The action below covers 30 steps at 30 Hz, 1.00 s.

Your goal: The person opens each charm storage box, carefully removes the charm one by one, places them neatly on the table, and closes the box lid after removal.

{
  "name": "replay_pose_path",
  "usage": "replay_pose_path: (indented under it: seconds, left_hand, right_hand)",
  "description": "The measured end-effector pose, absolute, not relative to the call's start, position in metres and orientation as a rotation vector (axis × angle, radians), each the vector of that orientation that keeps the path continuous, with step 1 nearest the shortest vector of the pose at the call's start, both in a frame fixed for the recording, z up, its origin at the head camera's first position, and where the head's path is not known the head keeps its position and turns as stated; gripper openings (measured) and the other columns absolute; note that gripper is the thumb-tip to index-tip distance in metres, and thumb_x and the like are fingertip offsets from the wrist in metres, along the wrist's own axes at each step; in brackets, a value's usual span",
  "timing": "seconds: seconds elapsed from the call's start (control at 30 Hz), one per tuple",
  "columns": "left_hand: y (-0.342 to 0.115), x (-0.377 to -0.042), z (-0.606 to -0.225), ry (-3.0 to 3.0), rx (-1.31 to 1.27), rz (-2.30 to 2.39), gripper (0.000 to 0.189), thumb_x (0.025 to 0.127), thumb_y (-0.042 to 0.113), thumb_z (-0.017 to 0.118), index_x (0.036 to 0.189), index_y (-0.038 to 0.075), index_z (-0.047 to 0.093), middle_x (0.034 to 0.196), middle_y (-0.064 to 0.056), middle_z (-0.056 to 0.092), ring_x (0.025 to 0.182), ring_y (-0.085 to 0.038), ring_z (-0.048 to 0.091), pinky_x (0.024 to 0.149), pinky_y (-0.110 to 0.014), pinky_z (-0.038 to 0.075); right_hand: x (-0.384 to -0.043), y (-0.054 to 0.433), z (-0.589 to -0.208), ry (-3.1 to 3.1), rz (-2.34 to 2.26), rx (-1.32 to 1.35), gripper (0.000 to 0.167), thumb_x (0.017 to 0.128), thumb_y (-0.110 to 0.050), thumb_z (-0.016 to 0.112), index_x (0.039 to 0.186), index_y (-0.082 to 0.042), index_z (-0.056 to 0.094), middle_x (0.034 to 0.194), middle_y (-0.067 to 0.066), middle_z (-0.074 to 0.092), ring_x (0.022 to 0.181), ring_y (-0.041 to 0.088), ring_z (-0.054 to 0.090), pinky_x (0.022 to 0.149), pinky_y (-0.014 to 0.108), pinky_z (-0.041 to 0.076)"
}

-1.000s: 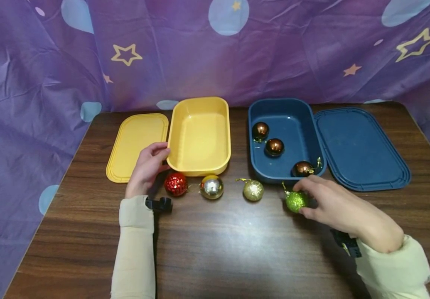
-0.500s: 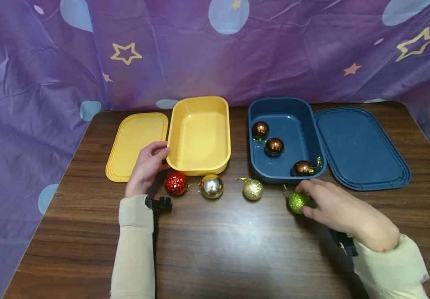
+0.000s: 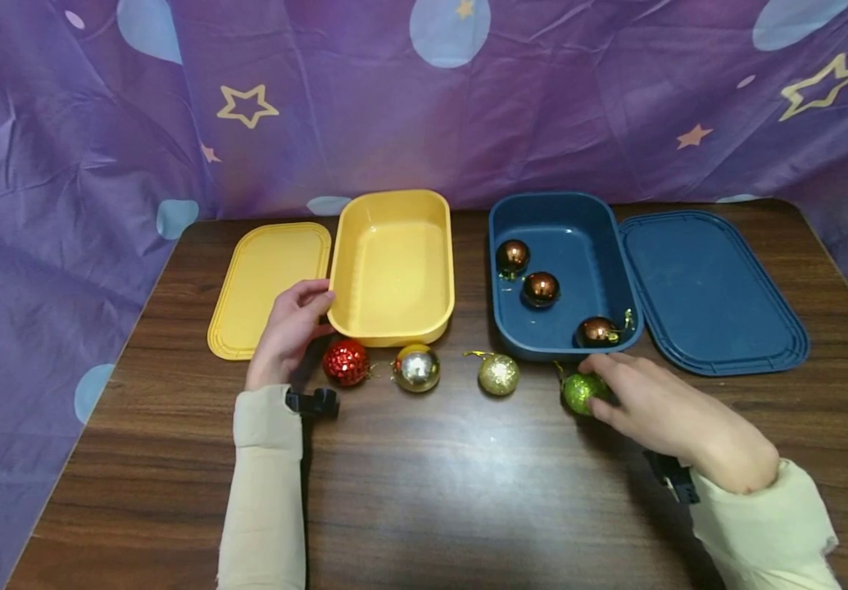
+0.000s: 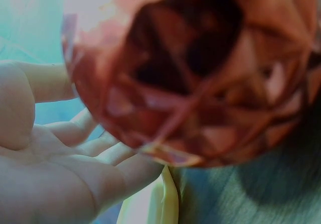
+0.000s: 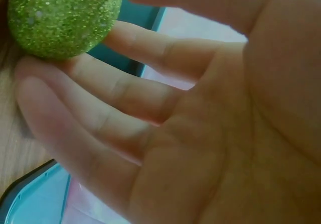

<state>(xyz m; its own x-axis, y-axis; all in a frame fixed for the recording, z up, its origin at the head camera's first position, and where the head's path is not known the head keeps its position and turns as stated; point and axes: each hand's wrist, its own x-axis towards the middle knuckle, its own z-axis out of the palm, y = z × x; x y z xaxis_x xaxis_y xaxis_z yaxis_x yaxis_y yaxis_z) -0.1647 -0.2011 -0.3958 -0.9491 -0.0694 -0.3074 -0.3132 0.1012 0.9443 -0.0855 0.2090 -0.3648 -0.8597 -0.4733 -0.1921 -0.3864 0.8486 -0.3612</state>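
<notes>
My right hand (image 3: 648, 406) pinches a green glitter bauble (image 3: 580, 393) between thumb and fingers at the table, just in front of the blue box (image 3: 564, 354). In the right wrist view, the green bauble (image 5: 62, 20) lies against the thumb and fingertips. My left hand (image 3: 292, 329) rests its fingers against the left wall of the yellow box (image 3: 392, 338). A faceted red bauble (image 3: 346, 363) sits beside that hand and fills much of the left wrist view, hiding part of the fingers (image 4: 138, 171). A shiny silver-gold bauble (image 3: 417, 369) and a gold glitter bauble (image 3: 499, 374) lie further right.
Inside the blue box lie three brown baubles (image 3: 541, 289). A yellow lid (image 3: 269, 287) lies left of the yellow box, and a blue lid (image 3: 714, 291) right of the blue one. Behind the wooden table (image 3: 468, 508) hangs a purple curtain (image 3: 365, 106).
The green bauble has shifted slightly right, then back left and a little away, with my right hand. My right forearm has edged left. The left hand stays against the yellow box.
</notes>
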Motion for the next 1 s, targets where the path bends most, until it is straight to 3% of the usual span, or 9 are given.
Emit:
replay_pose_path:
  seconds: [0.47, 0.7, 1.0]
  left_hand:
    - [-0.2009, -0.1646, -0.3962, 2.182, -0.386, 1.957, 0.043, 0.100, 0.013, 0.048, 0.139, -0.005, 0.042, 0.111, -0.010, 0.052, 0.096, -0.014, 0.053, 0.074, -0.024, 0.055]
    - [-0.2006, -0.1642, -0.3948, 2.184, -0.385, 1.954, 0.043, 0.100, 0.013, 0.049, 0.138, -0.006, 0.043, 0.106, -0.007, 0.053, 0.094, -0.012, 0.053, 0.074, -0.024, 0.055]
    - [-0.2011, -0.1644, -0.3954, 2.193, -0.380, 1.952, 0.042, 0.100, 0.013, 0.049, 0.137, -0.006, 0.044, 0.106, -0.007, 0.053, 0.092, -0.011, 0.054, 0.073, -0.023, 0.055]
  right_hand:
    - [-0.0860, 0.2090, -0.3642, 2.754, -0.446, -0.612, 0.041, 0.087, -0.020, 0.066, 0.121, 0.001, 0.057, 0.116, 0.027, 0.064, 0.103, 0.041, 0.063, 0.087, 0.056, 0.049]
    - [-0.0851, 0.2082, -0.3639, 2.776, -0.434, -0.629, 0.046, 0.085, -0.023, 0.071, 0.122, 0.000, 0.056, 0.109, 0.024, 0.066, 0.095, 0.034, 0.065, 0.081, 0.053, 0.051]
    - [-0.0831, 0.2129, -0.3580, 2.762, -0.433, -0.614, 0.052, 0.085, -0.028, 0.072, 0.126, -0.001, 0.054, 0.115, 0.027, 0.064, 0.097, 0.038, 0.065, 0.083, 0.056, 0.051]
